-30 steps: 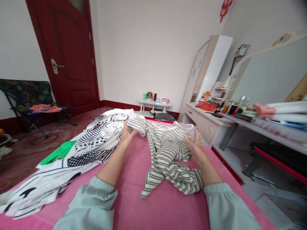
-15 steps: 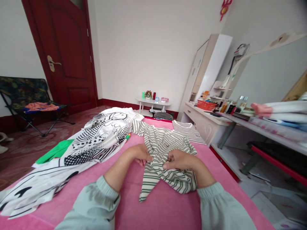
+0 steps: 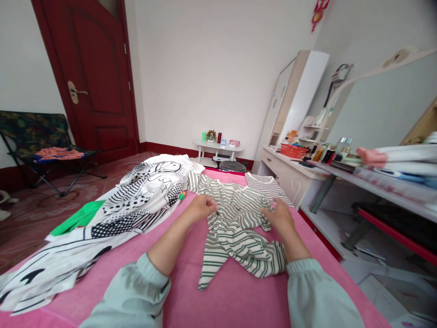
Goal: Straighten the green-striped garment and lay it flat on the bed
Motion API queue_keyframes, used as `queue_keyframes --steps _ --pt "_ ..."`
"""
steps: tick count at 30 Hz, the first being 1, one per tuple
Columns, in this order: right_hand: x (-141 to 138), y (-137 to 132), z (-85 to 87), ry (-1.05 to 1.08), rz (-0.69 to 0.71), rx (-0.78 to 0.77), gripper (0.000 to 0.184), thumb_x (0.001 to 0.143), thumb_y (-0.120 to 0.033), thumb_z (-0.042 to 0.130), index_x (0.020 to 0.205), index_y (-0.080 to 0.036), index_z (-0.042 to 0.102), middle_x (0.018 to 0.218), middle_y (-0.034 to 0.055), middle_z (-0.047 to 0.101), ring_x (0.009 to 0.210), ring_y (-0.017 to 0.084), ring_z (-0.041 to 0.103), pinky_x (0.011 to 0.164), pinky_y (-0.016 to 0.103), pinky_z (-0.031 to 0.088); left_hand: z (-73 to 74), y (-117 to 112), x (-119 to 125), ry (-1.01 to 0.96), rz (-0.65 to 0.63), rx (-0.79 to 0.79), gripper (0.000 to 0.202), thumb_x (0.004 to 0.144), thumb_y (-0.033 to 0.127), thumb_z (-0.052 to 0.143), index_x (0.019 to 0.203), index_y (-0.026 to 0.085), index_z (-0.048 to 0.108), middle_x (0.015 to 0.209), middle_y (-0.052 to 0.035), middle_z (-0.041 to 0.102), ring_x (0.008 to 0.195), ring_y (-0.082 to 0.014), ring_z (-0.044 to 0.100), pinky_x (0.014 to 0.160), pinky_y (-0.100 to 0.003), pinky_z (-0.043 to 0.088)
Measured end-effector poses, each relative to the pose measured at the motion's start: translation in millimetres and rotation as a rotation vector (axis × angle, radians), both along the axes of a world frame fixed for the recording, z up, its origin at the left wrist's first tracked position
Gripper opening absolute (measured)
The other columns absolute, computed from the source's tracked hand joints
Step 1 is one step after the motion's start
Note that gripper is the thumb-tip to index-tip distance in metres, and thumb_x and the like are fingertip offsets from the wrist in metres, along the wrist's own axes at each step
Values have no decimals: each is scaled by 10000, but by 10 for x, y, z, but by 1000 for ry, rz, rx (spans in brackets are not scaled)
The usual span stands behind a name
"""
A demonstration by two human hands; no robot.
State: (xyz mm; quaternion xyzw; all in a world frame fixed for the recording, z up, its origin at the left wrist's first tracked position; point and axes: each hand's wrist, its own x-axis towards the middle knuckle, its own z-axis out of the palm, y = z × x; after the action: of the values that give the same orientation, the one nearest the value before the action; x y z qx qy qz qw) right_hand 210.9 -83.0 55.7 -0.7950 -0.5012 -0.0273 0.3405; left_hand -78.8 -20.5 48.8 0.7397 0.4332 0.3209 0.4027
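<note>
A green-and-white striped shirt [image 3: 235,232] lies crumpled on the pink bed cover [image 3: 232,296] in front of me. My left hand [image 3: 201,207] pinches the shirt's left edge, fingers closed on the cloth. On the shirt's right side my right hand [image 3: 280,215] grips the fabric with curled fingers. Both pale green sleeves reach in from the bottom of the view. A second striped garment [image 3: 266,187] lies flat just beyond the shirt.
A large white cloth with black drawings [image 3: 136,205] and a green piece [image 3: 80,217] spread over the bed's left half. A dresser with bottles and a red basket [image 3: 294,150] stands right. Beyond are a small white table [image 3: 218,148], a folding chair [image 3: 41,146] and a red door [image 3: 92,77].
My hands first drew together at the shirt's middle, bunching it toward me. Now they have spread apart again, pulling the shirt's upper part wider.
</note>
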Motion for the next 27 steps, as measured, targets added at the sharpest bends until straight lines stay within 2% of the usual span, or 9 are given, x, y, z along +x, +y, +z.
queue_keyframes --steps 2,3,7,12,15,18,21,24,27 --pt "136 27 -171 40 -40 -60 738 615 -430 694 1257 -113 516 1201 218 580 1109 351 552 873 437 442 23 -7 26 -36 13 19 172 694 284 635 764 133 678 695 -27 673 679 -156 618 641 -244 473" --pt "167 39 -240 92 -11 -79 696 605 -399 701 1220 -112 545 1142 204 617 1076 349 574 862 433 448 36 -17 41 -52 17 25 176 696 286 638 768 132 679 704 -30 676 687 -160 621 648 -249 474" --pt "-14 88 -263 312 225 -38 334 621 -228 613 941 -151 673 850 86 709 891 290 645 781 364 483 125 -95 91 -182 61 14 270 686 318 702 869 121 681 865 -74 695 807 -194 636 733 -284 488" --pt "-859 -110 231 319 688 160 338 638 -117 500 909 -151 700 935 46 706 900 224 625 823 303 460 356 -226 37 -351 153 -143 690 700 512 712 1273 177 521 1269 -161 558 1083 -265 578 831 -334 481" --pt "-1434 -508 543 140 1049 30 399 647 -45 457 920 -197 706 912 21 694 846 183 608 771 262 445 425 -232 -61 -390 133 -199 824 689 598 687 1373 230 417 1358 -157 496 1161 -294 540 880 -361 463" --pt "-1810 -944 738 19 1273 -60 396 641 -20 472 901 -202 709 883 20 688 785 159 590 737 241 432 343 -166 -124 -335 170 -151 927 581 519 797 1377 232 420 1403 -142 461 1259 -320 458 973 -357 402" --pt "-1910 -1171 836 57 1446 -163 403 670 -47 526 985 -219 708 927 15 693 754 136 590 716 224 439 200 -99 -105 -267 204 -173 1014 495 289 852 1395 210 392 1319 -146 543 1209 -320 504 941 -352 425" --pt "-1758 -1066 861 286 1511 -331 306 734 -189 624 1031 -215 697 838 3 689 690 120 602 641 211 455 159 -93 -59 -280 210 -246 877 523 115 733 1350 181 450 958 -71 695 895 -252 644 775 -319 492" --pt "-1438 -717 775 458 1189 -208 252 806 -263 564 1018 -190 680 794 12 671 624 118 608 600 231 469 268 -153 -53 -408 124 -343 674 551 105 591 1220 182 568 666 5 645 622 -187 617 595 -284 483"
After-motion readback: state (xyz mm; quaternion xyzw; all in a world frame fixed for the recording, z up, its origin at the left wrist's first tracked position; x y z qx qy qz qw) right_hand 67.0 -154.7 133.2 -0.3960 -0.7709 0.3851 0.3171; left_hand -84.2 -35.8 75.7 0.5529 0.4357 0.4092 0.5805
